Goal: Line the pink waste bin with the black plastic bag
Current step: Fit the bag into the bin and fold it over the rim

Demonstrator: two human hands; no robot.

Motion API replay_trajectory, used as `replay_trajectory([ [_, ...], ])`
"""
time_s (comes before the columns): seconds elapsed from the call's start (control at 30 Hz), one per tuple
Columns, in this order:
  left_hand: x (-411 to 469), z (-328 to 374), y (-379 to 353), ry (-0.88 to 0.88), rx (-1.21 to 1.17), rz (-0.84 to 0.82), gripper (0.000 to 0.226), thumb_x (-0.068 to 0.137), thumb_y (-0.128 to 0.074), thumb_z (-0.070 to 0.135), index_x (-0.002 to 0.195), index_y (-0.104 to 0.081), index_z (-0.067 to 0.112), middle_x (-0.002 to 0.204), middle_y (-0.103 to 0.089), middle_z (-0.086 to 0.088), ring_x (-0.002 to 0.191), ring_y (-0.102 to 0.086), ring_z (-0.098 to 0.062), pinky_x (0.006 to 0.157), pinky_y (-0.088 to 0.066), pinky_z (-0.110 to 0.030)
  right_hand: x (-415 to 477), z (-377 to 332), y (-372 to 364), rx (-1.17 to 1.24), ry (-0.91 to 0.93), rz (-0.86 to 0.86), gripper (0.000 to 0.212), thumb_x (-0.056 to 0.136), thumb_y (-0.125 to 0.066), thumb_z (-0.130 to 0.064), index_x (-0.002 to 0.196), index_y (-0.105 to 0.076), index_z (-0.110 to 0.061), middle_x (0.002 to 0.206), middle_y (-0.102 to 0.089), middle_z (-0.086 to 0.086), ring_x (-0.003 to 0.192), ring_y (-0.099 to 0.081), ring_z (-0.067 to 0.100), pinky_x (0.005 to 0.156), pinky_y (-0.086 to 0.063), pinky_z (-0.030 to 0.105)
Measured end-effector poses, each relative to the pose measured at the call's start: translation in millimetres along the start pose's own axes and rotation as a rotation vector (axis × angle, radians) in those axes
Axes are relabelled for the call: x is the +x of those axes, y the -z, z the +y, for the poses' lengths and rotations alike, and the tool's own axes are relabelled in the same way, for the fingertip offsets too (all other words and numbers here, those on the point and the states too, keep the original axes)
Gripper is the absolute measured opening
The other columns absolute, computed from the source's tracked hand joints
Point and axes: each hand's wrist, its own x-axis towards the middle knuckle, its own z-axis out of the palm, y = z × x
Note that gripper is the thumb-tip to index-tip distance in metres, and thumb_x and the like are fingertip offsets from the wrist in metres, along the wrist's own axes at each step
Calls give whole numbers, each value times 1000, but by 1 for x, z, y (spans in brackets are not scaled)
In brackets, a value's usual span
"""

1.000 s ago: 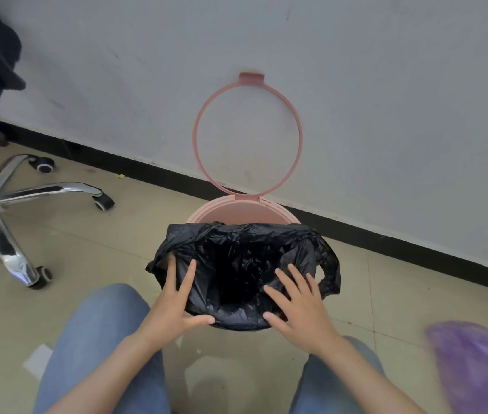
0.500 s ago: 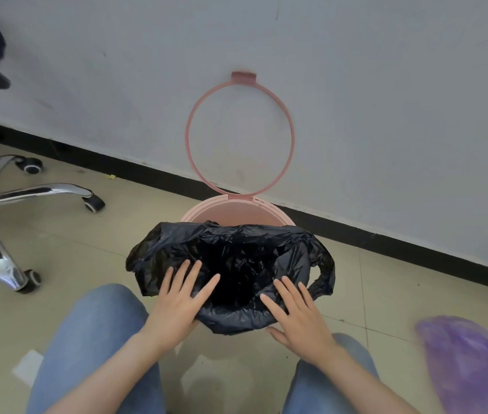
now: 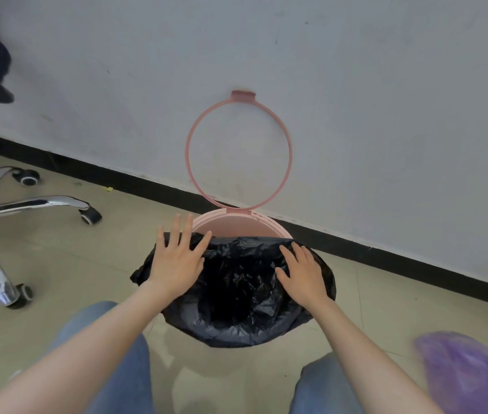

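The pink waste bin (image 3: 236,224) stands on the floor against the wall, its pink ring lid (image 3: 239,150) flipped up against the wall. The black plastic bag (image 3: 236,294) sits in the bin with its mouth spread over the near and side rim; the far rim is bare pink. My left hand (image 3: 177,261) lies flat with fingers spread on the bag's left edge. My right hand (image 3: 302,273) rests flat on the bag's right edge, fingers apart. Neither hand visibly pinches the plastic.
A chrome office chair base (image 3: 3,222) with castors stands on the floor at left. A purple plastic bag (image 3: 464,377) lies at the lower right. My knees in blue jeans (image 3: 111,354) flank the bin. A black skirting board (image 3: 386,252) runs along the wall.
Both hands have moved from the bag's near edge outward and farther along the sides. The bag's mouth has spread wider over the rim.
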Motion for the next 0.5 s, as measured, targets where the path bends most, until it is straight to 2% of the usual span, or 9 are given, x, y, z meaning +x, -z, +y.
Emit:
replay_trajectory([
  [0.07, 11, -10, -1, 48, -7, 3, 60, 70, -75, 29, 126, -54, 20, 134, -48, -28, 122, -44, -49, 92, -40, -65, 8, -4, -1, 17, -25, -28, 55, 95, -39, -36, 143, -16, -25, 156, -8, 8, 142, -6, 30, 113, -17, 47],
  [0.13, 22, -17, -5, 51, -45, 19, 53, 88, -54, 25, 138, -35, 24, 146, -32, -24, 132, -33, -44, 105, -29, -58, 14, -7, -1, 60, -58, -44, 57, 93, -42, -34, 143, -15, -27, 156, -2, 7, 141, -6, 33, 111, -21, 49],
  [0.17, 29, -20, -7, 33, -67, 3, 50, 94, -44, 23, 141, -27, 25, 148, -30, -21, 133, -32, -40, 108, -25, -54, 17, -7, -1, 74, -73, -53, 58, 93, -44, -32, 143, -14, -27, 156, 0, 7, 140, -8, 35, 110, -24, 49],
  [0.2, 33, -23, -8, 12, -87, -16, 49, 95, -38, 20, 142, -25, 25, 146, -35, -18, 130, -37, -36, 108, -25, -50, 19, -7, -2, 81, -84, -61, 59, 92, -45, -31, 143, -15, -27, 156, 1, 7, 139, -10, 36, 109, -27, 47],
  [0.27, 42, -28, -7, -15, -173, -29, 44, 95, -37, 15, 138, -33, 23, 130, -54, -13, 112, -54, -34, 100, -37, -45, 23, -7, -4, 73, -100, -76, 61, 91, -47, -29, 143, -15, -27, 157, 1, 6, 137, -14, 37, 106, -32, 45],
  [0.33, 47, -35, -5, 41, -359, -19, 35, 95, -38, 15, 129, -47, 17, 117, -63, -15, 99, -59, -37, 86, -48, -44, 23, -9, -7, 43, -117, -88, 63, 90, -47, -30, 143, -13, -27, 157, 4, 5, 137, -12, 36, 105, -35, 44],
  [0.5, 62, -50, -19, 99, -547, 65, 25, 93, -44, 15, 93, -65, 2, 94, -69, -20, 88, -61, -38, 74, -47, -41, 21, -10, -13, -36, -119, -117, 72, 87, -50, -32, 144, -7, -27, 156, 11, 4, 139, -7, 36, 105, -37, 44],
])
